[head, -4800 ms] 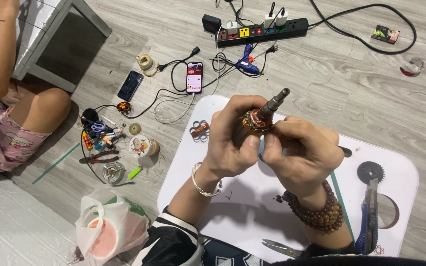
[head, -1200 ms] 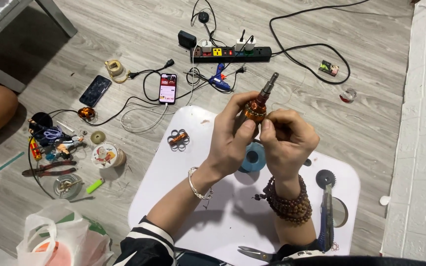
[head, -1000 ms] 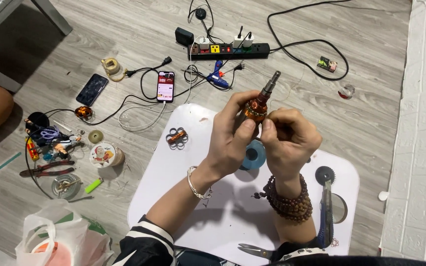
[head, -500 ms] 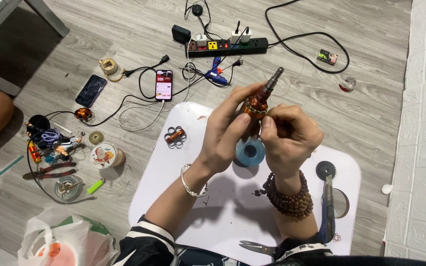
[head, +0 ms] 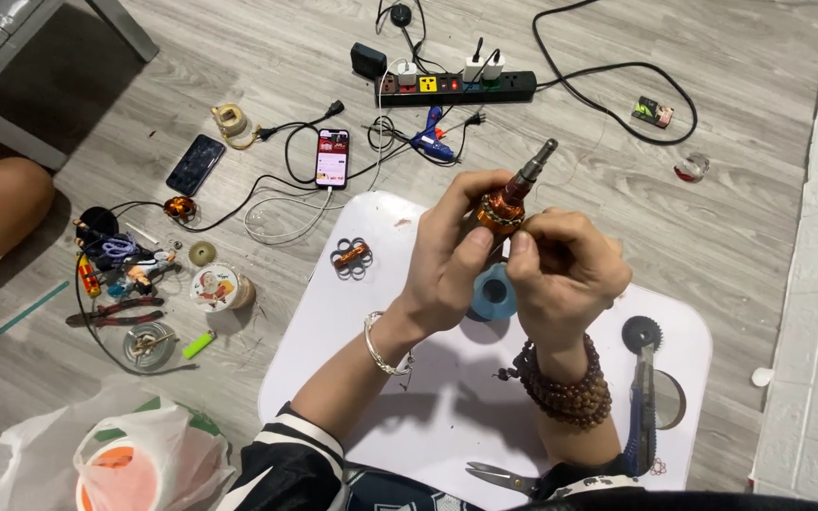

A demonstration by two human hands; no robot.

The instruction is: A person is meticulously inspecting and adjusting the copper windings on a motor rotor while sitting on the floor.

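Copper-wound motor rotor [head: 502, 210] with a grey steel shaft poking up and to the right, held above the white table [head: 400, 378]. Left hand [head: 452, 260] wraps around the winding from the left, right hand [head: 565, 270] pinches it from the other side, so both hands are together and clamped on the rotor. Under them sits a blue tape roll [head: 494, 293], mostly hidden by the hands. Also on the table: a small copper coil piece [head: 353, 257], a toothed disc [head: 641, 333], scissors [head: 496, 476]. Out on the wood floor are a power strip [head: 456, 87], a blue glue gun [head: 433, 142], two phones [head: 331, 157] and a messy heap of tools [head: 120, 274].
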